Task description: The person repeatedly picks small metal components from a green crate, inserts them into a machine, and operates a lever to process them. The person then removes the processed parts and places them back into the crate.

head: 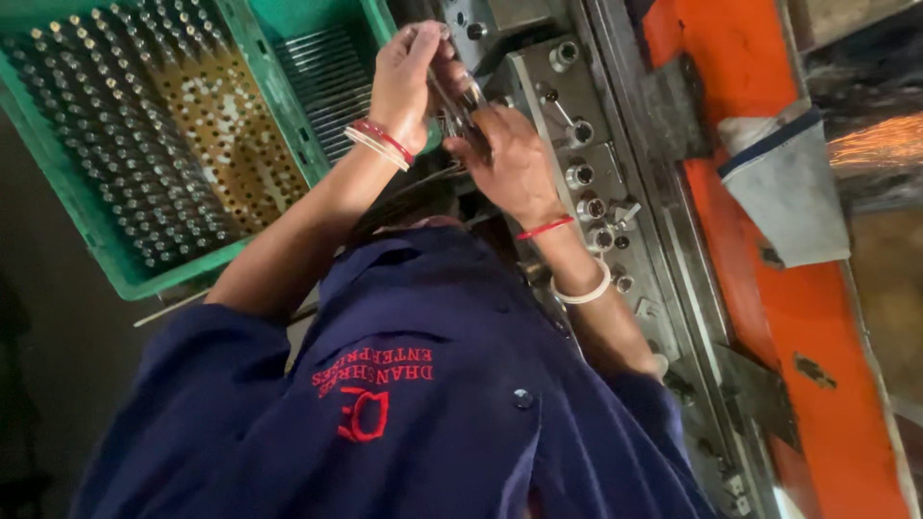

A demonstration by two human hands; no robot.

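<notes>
Beside green tray (96,240), hands hold metal rods (460,101)

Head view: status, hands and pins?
Left hand and right hand both gripping thin metal pins. At the metal fixture. Green crate left, nothing blocking.

Two hands — left hand (409,77) and right hand (510,159); two green crates (87,221) of metal pins (144,163) — too many to count; one orange machine guard (817,327).

Dim, soft, tilted view; sparks (880,144) glare at right.
</notes>
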